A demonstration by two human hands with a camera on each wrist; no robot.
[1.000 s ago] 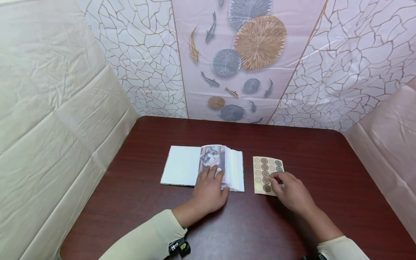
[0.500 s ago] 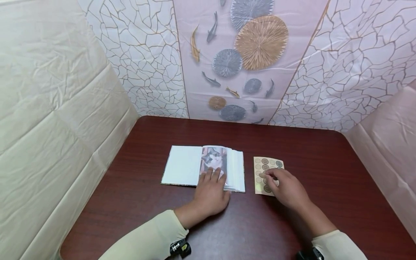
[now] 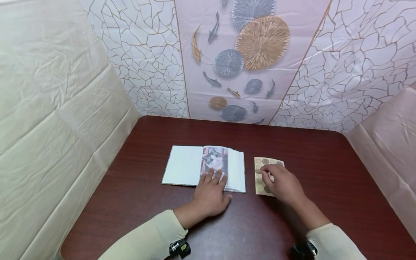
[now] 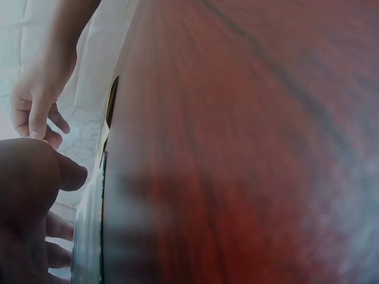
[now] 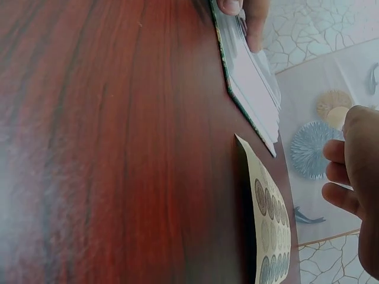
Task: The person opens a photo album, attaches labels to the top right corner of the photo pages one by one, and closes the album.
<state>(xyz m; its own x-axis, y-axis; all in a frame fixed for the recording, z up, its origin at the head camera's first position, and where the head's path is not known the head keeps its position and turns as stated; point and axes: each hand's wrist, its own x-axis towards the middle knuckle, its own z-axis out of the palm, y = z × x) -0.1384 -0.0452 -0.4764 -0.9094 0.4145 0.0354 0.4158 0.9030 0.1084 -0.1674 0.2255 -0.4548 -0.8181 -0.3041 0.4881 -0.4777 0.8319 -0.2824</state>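
Observation:
A photo album (image 3: 182, 166) lies open on the table, a cat photo (image 3: 215, 159) showing in its first sleeve. My left hand (image 3: 210, 196) rests on the lower part of that page with fingers spread straight. To the album's right lies a tan sheet of round stickers (image 3: 260, 188), its edge curling up in the right wrist view. Over the sheet, my right hand (image 3: 284, 183) pinches a small round sticker (image 5: 338, 118) between thumb and forefinger; the other fingers are loosely curled. Part of the sheet is hidden behind this hand.
The dark red wooden table (image 3: 156, 133) has rounded back corners. Patterned cloth (image 3: 227, 90) hangs behind it, and pale cloth (image 3: 71, 144) stands along the left side. A black strap device (image 3: 180, 248) sits on the left wrist.
My right hand has lifted the round sticker off the sheet and moved left and up with it, toward the album. My left hand has stayed on the album page, its thumb slightly further out.

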